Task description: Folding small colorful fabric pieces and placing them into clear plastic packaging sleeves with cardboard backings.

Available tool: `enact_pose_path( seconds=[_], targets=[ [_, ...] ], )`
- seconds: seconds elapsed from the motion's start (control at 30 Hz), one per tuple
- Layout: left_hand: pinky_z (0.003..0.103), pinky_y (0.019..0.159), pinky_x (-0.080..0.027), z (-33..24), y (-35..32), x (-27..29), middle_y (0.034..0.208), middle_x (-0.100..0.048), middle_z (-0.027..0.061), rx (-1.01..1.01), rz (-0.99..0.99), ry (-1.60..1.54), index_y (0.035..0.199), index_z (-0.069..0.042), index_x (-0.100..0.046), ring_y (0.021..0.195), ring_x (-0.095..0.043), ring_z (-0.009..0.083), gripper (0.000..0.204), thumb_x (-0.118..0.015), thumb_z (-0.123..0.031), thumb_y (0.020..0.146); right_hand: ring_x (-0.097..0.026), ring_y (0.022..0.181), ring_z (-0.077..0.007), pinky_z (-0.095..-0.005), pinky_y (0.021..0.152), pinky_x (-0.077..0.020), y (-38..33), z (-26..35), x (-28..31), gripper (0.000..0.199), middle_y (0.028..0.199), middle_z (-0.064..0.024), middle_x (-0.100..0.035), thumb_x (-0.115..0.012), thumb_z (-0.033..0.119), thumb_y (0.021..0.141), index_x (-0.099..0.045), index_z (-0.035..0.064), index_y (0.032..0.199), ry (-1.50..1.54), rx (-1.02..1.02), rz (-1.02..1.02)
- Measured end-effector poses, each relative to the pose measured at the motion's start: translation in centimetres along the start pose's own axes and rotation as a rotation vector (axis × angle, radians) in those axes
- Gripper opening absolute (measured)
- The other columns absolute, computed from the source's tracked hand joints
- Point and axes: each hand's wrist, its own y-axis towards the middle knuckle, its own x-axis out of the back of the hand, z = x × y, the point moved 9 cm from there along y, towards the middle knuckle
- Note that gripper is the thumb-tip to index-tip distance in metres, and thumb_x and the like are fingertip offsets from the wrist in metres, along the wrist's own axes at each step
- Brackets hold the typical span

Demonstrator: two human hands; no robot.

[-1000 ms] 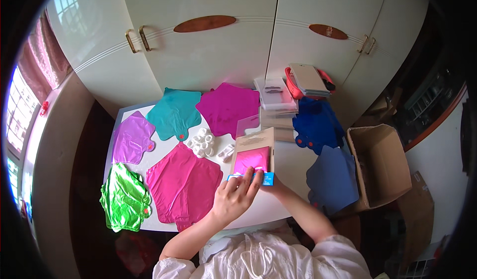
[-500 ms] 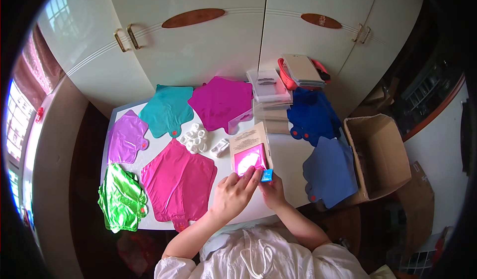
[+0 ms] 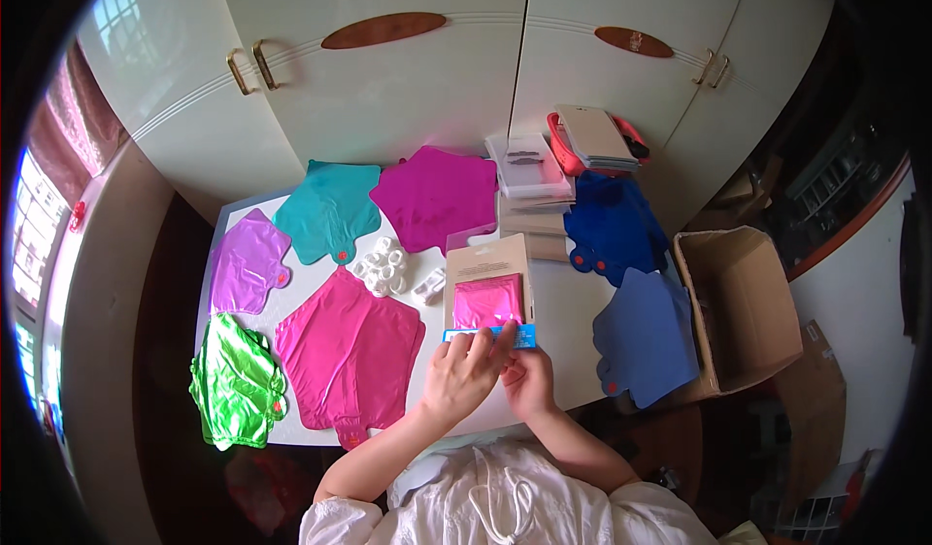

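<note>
In front of me is a brown card package [image 3: 487,255] with a hanging slot at its top, partly in clear plastic. On it lies a folded pink foil balloon [image 3: 485,302], and a blue strip [image 3: 524,337] runs across its lower edge. My left hand [image 3: 464,370] grips that lower edge, its fingers pressed over the blue strip. At the lower right corner my right hand [image 3: 529,385] has its curled fingers on the package, partly hidden beneath it. Beside the package are a small white roll [image 3: 428,287] and a heap of white ribbon rolls [image 3: 382,267].
Flat foil balloons lie around the table: pink [image 3: 349,356], green [image 3: 238,380], lilac [image 3: 249,262], teal [image 3: 328,212], magenta [image 3: 439,198], dark blue [image 3: 616,225] and slate blue [image 3: 646,336]. Behind stand a clear plastic box [image 3: 529,168] and a red basket [image 3: 563,152]. An open cardboard box [image 3: 748,302] is at right.
The package has turned straighter toward me, and its blue strip now shows across the full width. My left fingers have shifted down from the pink foil onto that strip.
</note>
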Motion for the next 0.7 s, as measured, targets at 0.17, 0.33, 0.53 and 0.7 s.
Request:
enact_pose_path(
  seconds=[0.17,0.33,0.53,0.7],
  targets=[
    [0.027,0.057,-0.042,-0.4,-0.7,-0.7,0.092,-0.052,0.0006,-0.014,0.063,0.046,0.126,-0.017,-0.058,0.071,-0.051,0.014,0.051,-0.058,-0.016,0.075,-0.062,0.104,-0.0193,-0.0342,0.094,-0.0481,0.2,1.9,-1.3,0.026,0.113,-0.0107,-0.062,-0.045,0.019,0.097,-0.053,0.0029,0.116,0.021,-0.116,0.139],
    [0.029,0.062,-0.046,0.4,-1.3,0.0,0.097,-0.053,0.003,0.011,-0.101,-0.219,0.117,-0.01,-0.059,0.078,-0.055,0.0176,0.045,-0.065,-0.006,0.073,-0.063,0.103,-0.0199,-0.0396,0.097,-0.0483,0.7,2.7,0.7,0.024,0.109,-0.0121,-0.063,-0.041,0.018,0.1,-0.053,0.0009,0.112,-0.093,-0.021,0.132],
    [0.025,0.059,-0.046,7.4,-5.8,-3.9,0.103,-0.059,0.0118,0.912,-0.249,-1.108,0.108,0.0,-0.054,0.085,-0.058,0.0149,0.035,-0.073,-0.008,0.079,-0.062,0.106,-0.0246,-0.0441,0.098,-0.0472,0.1,2.9,0.5,0.022,0.111,-0.013,-0.062,-0.04,0.014,0.099,-0.051,-0.0009,0.111,-0.087,0.032,0.132],
    [0.021,0.058,-0.044,5.5,-7.8,-8.8,0.085,-0.065,0.0037,1.204,-0.053,-1.958,0.101,0.001,-0.062,0.07,-0.059,0.0091,0.016,-0.062,-0.011,0.091,-0.062,0.105,-0.0239,-0.0437,0.095,-0.0489,-0.2,2.7,0.4,0.022,0.11,-0.0127,-0.063,-0.039,0.012,0.098,-0.052,-0.0005,0.111,-0.067,0.055,0.161]
  ],
)
